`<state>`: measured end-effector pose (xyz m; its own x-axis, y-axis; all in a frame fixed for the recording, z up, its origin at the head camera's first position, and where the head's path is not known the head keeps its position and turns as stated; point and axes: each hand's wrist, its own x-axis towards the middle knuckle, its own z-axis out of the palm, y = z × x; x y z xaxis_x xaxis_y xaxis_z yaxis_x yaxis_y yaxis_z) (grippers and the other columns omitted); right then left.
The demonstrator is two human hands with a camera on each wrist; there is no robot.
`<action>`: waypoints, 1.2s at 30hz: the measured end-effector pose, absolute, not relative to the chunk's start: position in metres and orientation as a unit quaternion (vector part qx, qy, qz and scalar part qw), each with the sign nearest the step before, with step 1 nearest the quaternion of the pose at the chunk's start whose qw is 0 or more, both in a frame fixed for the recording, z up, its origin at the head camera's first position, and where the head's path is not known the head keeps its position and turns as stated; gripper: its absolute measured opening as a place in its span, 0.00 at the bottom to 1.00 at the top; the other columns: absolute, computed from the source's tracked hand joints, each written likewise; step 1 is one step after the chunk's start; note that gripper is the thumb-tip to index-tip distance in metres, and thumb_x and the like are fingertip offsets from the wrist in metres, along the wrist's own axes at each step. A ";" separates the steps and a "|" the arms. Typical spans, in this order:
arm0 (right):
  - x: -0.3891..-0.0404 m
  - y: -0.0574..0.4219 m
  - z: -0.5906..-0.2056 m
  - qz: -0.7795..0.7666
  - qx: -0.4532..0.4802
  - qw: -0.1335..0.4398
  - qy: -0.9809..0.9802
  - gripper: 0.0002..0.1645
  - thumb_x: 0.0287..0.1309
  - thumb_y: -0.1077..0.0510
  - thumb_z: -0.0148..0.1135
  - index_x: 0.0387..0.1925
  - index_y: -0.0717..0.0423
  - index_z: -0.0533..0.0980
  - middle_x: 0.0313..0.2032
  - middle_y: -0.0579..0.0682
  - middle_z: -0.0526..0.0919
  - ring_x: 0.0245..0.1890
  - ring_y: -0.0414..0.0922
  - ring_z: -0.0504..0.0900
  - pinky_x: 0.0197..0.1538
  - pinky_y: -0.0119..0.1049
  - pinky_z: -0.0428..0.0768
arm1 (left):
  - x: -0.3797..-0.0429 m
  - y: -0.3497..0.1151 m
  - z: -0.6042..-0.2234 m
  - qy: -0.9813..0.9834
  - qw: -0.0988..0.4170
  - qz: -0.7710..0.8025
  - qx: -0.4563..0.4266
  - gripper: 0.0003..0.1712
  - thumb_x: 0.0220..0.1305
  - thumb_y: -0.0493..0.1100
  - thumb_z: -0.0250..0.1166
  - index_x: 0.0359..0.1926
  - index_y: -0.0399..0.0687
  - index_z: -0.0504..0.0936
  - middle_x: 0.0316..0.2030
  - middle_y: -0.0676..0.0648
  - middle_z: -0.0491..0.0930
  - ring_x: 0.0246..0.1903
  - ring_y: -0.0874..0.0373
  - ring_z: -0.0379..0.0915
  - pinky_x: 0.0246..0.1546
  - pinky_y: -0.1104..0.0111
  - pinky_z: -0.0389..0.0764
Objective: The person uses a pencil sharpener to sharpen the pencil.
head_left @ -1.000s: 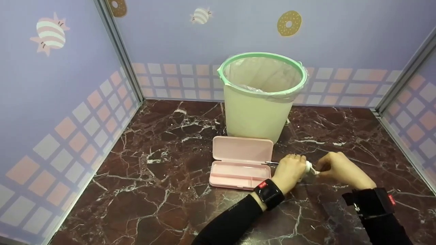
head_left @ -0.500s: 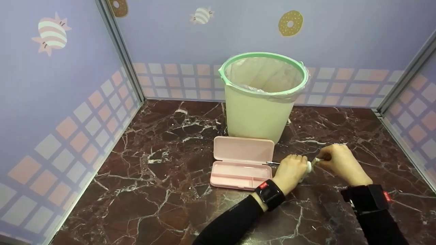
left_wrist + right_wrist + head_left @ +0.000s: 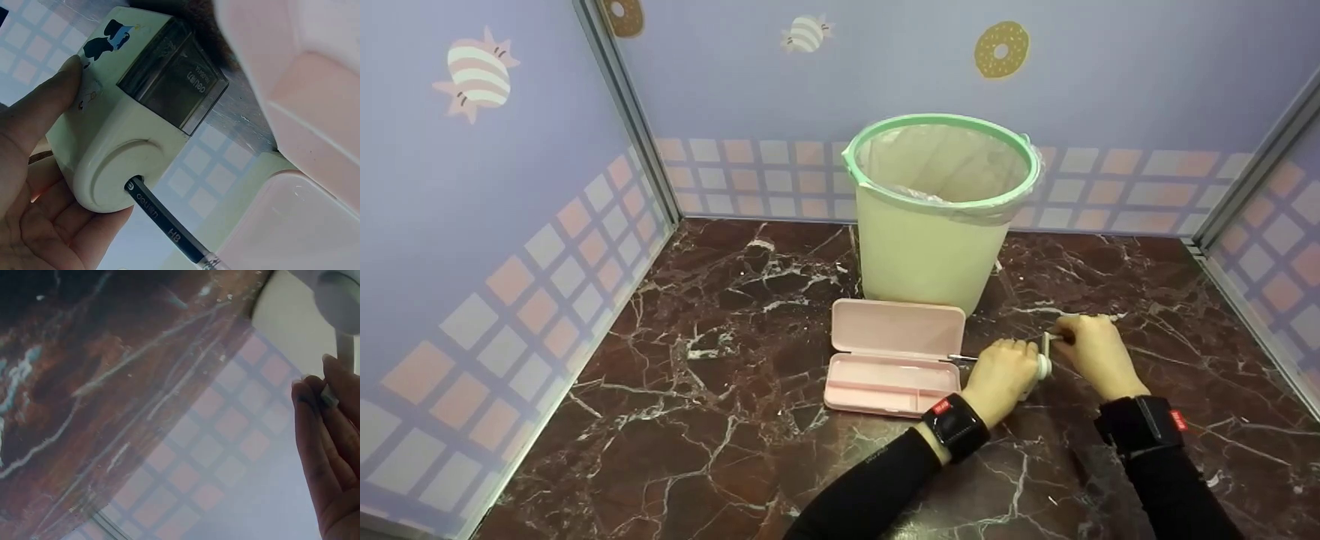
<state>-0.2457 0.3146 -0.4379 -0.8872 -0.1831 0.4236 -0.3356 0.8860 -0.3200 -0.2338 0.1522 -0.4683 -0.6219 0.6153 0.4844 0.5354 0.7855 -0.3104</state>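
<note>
My left hand (image 3: 1002, 379) grips a cream-coloured crank pencil sharpener (image 3: 107, 129), with fingers and thumb around its body. A dark HB pencil (image 3: 169, 223) sticks out of the sharpener's round hole, its tail pointing toward the pink pencil case. The sharpener has a smoky clear shavings drawer (image 3: 174, 79) and printed figures on its side. On the opposite end, my right hand (image 3: 1099, 356) pinches the handle of the white crank (image 3: 1045, 345), which stands upward. The right wrist view catches the crank arm (image 3: 344, 351) and the fingertips at its knob. The pencil's tip is hidden inside.
An open pink pencil case (image 3: 870, 397) lies just left of my left hand, lid tilted back against a pale green bin (image 3: 930, 255) lined with a clear bag. Dark red marbled tabletop (image 3: 697, 450) spreads around, with patterned panels (image 3: 757, 90) behind and at both sides.
My right hand has moved up and to the left, bringing the crank from pointing right and down to standing upward. My left hand holds the sharpener in nearly the same place.
</note>
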 end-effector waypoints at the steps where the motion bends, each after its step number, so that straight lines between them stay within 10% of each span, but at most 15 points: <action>1: -0.247 0.315 -0.440 0.197 0.136 0.191 -0.952 0.04 0.47 0.73 0.69 0.26 0.66 0.82 0.24 0.59 0.85 0.23 0.53 0.81 0.30 0.48 0.76 | -0.234 0.152 -0.468 -0.898 0.295 0.069 -0.321 0.14 0.59 0.50 0.64 0.46 0.56 0.84 0.35 0.60 0.84 0.34 0.68 0.80 0.40 0.77 0.78; 17: -0.255 0.318 -0.475 0.197 0.149 0.105 -0.963 0.10 0.36 0.75 0.64 0.17 0.58 0.79 0.19 0.51 0.81 0.21 0.46 0.75 0.27 0.44 0.71 | -0.234 0.152 -0.469 -0.891 0.315 0.068 -0.320 0.11 0.59 0.50 0.62 0.43 0.57 0.84 0.33 0.61 0.84 0.32 0.69 0.79 0.37 0.78 0.77; 36: -0.238 0.321 -0.476 0.215 0.197 0.061 -0.955 0.15 0.33 0.60 0.81 0.17 0.58 0.79 0.19 0.51 0.84 0.19 0.41 0.77 0.27 0.41 0.76 | -0.234 0.153 -0.470 -0.892 0.321 0.072 -0.312 0.08 0.59 0.50 0.63 0.39 0.59 0.83 0.32 0.62 0.83 0.32 0.69 0.79 0.36 0.78 0.77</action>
